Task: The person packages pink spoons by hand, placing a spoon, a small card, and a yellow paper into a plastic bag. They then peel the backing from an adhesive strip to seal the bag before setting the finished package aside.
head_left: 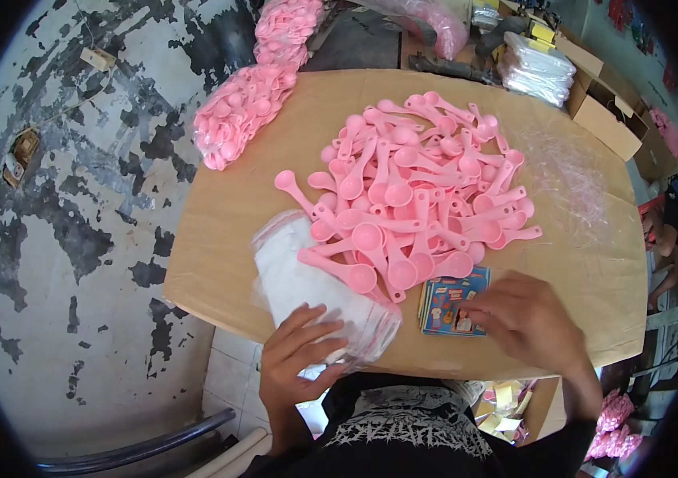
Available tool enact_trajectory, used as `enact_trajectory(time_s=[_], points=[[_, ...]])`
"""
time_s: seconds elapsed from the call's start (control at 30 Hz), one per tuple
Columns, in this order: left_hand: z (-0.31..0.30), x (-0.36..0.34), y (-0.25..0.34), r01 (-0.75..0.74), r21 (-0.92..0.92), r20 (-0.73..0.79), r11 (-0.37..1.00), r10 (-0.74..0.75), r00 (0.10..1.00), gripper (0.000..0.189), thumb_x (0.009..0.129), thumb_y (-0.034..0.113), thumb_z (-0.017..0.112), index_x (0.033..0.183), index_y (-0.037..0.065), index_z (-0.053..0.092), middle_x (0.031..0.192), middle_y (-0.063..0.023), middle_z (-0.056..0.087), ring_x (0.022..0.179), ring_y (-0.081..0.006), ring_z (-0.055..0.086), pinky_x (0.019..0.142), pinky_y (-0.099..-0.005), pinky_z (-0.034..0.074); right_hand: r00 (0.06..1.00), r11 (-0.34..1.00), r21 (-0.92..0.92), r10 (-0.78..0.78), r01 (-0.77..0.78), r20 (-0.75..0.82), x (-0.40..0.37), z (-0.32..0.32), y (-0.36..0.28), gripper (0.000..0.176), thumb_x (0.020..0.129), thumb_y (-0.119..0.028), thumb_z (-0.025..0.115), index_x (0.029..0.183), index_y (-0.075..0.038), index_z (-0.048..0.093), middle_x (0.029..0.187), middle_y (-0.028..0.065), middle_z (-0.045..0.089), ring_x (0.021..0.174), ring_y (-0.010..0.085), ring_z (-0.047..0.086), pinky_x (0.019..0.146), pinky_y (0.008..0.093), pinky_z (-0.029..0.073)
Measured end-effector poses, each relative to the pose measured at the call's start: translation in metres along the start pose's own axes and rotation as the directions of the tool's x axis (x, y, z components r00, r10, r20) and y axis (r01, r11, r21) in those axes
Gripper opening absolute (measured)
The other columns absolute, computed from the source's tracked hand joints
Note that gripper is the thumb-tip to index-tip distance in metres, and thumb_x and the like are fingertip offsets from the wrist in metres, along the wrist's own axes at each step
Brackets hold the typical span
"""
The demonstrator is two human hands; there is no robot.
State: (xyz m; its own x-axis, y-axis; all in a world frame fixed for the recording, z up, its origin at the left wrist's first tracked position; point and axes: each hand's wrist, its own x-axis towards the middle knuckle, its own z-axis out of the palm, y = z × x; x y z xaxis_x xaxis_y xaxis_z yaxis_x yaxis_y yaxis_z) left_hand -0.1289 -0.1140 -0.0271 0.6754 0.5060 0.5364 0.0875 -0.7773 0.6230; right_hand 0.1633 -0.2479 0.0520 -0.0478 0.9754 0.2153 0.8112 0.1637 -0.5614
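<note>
My left hand [300, 354] is at the near edge of a stack of clear plastic bags [307, 275], with its fingers spread apart and touching the bags. My right hand [534, 319] is over the right side of a small stack of blue printed cards [446, 307]. Its fingers are bent, their tips at the top card. Motion blurs them, and whether they pinch a card does not show clearly. Just beyond both hands lies a large heap of pink plastic measuring spoons [426, 179]; some of them overlap the bags and the cards' far edge.
Brown paper covers the table [219, 247]. A long bag of pink spoons [247, 111] lies at the back left. Packs of clear bags [538, 68] and a cardboard box [605, 111] stand at the back right. Thin plastic scraps [566, 179] lie at right. Another person [665, 231] is beyond the right edge.
</note>
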Motion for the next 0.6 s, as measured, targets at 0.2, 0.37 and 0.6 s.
enact_trajectory(time_s=[0.2, 0.37, 0.6], points=[[0.015, -0.009, -0.006, 0.054, 0.195, 0.055, 0.979, -0.066, 0.996, 0.020, 0.073, 0.014, 0.078, 0.092, 0.011, 0.073, 0.112, -0.0051, 0.069, 0.118, -0.0288, 0.058, 0.106, -0.0512, 0.039, 0.985, 0.957, -0.245, -0.125, 0.152, 0.121, 0.071, 0.084, -0.014, 0.024, 0.086, -0.027, 0.067, 0.095, -0.005, 0.068, 0.082, 0.0104, 0.067, 0.079, 0.0282, 0.065, 0.068, 0.0395, 0.052], [0.017, -0.016, -0.009, 0.010, 0.260, -0.041, 0.966, 0.000, 0.999, 0.018, 0.072, 0.015, 0.079, 0.088, 0.012, 0.072, 0.110, -0.0021, 0.069, 0.114, -0.0275, 0.060, 0.102, -0.0494, 0.042, 0.946, 0.990, -0.139, 0.027, 0.019, 0.323, 0.094, 0.079, -0.011, 0.024, 0.087, -0.027, 0.065, 0.099, -0.006, 0.065, 0.080, 0.0135, 0.066, 0.082, 0.0306, 0.065, 0.068, 0.0421, 0.051], [0.026, -0.022, -0.010, -0.015, 0.280, -0.058, 0.960, 0.032, 0.998, 0.019, 0.066, 0.012, 0.080, 0.083, 0.014, 0.073, 0.103, -0.0013, 0.071, 0.104, -0.0253, 0.063, 0.095, -0.0446, 0.048, 0.975, 0.997, -0.066, -0.028, 0.043, 0.220, 0.087, 0.078, -0.005, 0.017, 0.089, -0.015, 0.059, 0.095, 0.000, 0.059, 0.074, 0.0199, 0.062, 0.077, 0.0392, 0.063, 0.067, 0.0470, 0.052]])
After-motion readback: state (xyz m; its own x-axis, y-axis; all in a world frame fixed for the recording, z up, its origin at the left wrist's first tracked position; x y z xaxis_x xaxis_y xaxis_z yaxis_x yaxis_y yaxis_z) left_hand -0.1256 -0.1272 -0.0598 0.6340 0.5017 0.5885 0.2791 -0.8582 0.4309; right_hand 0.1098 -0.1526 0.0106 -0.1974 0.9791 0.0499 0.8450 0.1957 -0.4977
